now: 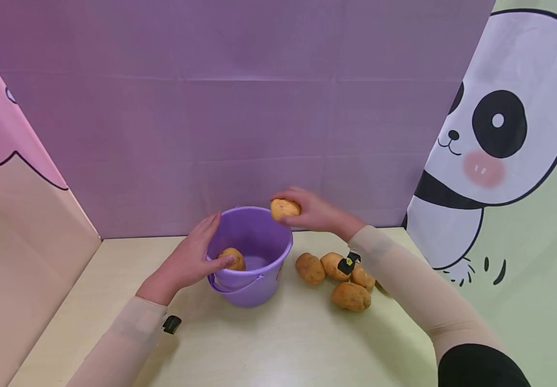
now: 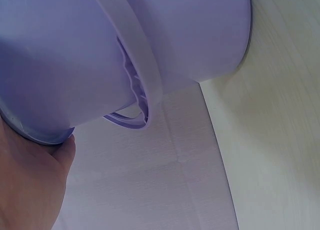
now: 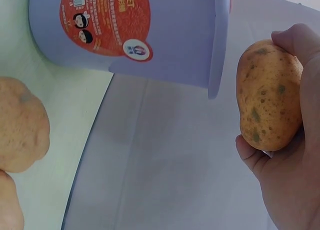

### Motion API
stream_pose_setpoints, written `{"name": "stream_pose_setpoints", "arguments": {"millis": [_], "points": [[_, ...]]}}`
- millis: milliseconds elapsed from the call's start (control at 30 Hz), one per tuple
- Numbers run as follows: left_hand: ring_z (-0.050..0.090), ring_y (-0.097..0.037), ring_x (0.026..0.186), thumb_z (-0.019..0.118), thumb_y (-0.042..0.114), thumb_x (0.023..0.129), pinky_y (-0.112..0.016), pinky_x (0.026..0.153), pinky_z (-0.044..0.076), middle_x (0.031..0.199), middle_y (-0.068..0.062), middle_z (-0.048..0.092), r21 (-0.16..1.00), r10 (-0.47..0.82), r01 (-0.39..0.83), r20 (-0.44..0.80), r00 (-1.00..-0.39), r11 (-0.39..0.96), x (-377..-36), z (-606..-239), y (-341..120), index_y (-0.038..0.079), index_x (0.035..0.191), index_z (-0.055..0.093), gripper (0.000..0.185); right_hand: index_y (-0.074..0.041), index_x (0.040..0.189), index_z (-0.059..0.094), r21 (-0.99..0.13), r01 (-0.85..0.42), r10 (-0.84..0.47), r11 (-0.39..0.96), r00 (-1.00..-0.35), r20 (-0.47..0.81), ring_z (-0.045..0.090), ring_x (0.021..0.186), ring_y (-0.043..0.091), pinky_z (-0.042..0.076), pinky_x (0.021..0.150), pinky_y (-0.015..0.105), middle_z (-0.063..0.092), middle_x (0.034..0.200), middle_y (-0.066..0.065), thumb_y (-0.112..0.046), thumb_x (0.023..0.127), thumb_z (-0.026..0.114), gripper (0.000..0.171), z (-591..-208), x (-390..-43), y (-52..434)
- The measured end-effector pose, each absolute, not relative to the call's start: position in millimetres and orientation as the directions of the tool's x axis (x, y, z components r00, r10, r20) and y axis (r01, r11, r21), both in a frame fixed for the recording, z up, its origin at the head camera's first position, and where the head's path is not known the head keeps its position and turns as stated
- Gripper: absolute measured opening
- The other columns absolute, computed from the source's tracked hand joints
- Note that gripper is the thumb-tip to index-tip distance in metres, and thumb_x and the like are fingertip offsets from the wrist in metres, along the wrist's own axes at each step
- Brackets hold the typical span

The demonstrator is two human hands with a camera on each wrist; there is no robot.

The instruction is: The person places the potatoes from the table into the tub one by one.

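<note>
A purple bucket (image 1: 247,290) stands upright on the table, one potato (image 1: 232,259) lying inside it. My left hand (image 1: 188,260) holds the bucket's left rim, its thumb over the near edge and its fingers along the far left side. Above the right part of the rim, my right hand (image 1: 314,212) grips another potato (image 1: 285,208) between thumb and fingers. In the right wrist view this held potato (image 3: 270,97) has dark spots and is apart from the bucket (image 3: 175,34). The bucket's handle (image 2: 145,64) hangs down in the left wrist view.
Several potatoes lie on the table (image 1: 240,349) right of the bucket, among them a near one (image 1: 351,296) and a left one (image 1: 310,268); the right forearm partly covers the group. A purple backdrop (image 1: 259,118) rises behind the table. A panda picture (image 1: 496,177) is at the right.
</note>
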State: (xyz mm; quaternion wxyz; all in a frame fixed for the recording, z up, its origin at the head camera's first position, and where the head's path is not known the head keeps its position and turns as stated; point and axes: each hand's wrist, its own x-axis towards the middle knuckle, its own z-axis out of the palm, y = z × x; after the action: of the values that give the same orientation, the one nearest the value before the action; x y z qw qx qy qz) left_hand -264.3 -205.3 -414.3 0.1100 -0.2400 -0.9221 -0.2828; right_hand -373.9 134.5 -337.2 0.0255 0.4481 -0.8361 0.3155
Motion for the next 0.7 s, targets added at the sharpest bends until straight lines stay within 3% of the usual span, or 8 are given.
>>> {"name": "stream_pose_setpoints", "arguments": {"millis": [467, 700], "points": [[0.019, -0.048, 0.167, 0.081, 0.046, 0.098, -0.069, 0.13, 0.025, 0.18, -0.026, 0.022, 0.464, 0.38, 0.498, 0.328, -0.865, 0.733, -263.8, -412.9, -204.8, -0.007, 0.173, 0.02, 0.11, -0.014, 0.148, 0.07, -0.474, -0.778, -0.774, 0.412, -0.573, 0.269, 0.061, 0.112, 0.021, 0.054, 0.091, 0.037, 0.068, 0.131, 0.005, -0.031, 0.097, 0.085, 0.056, -332.0, -367.0, 109.6], [0.018, -0.048, 0.167, 0.08, 0.047, 0.099, -0.068, 0.131, 0.023, 0.18, -0.026, 0.021, 0.468, 0.38, 0.496, 0.325, -0.866, 0.732, -263.8, -412.5, -204.5, -0.007, 0.173, 0.019, 0.11, -0.008, 0.149, 0.068, -0.452, -0.804, -0.803, 0.386, -0.534, 0.265, 0.061, 0.111, 0.021, 0.053, 0.091, 0.037, 0.068, 0.129, 0.006, -0.03, 0.098, 0.084, 0.058, -332.8, -366.9, 96.7]]}}
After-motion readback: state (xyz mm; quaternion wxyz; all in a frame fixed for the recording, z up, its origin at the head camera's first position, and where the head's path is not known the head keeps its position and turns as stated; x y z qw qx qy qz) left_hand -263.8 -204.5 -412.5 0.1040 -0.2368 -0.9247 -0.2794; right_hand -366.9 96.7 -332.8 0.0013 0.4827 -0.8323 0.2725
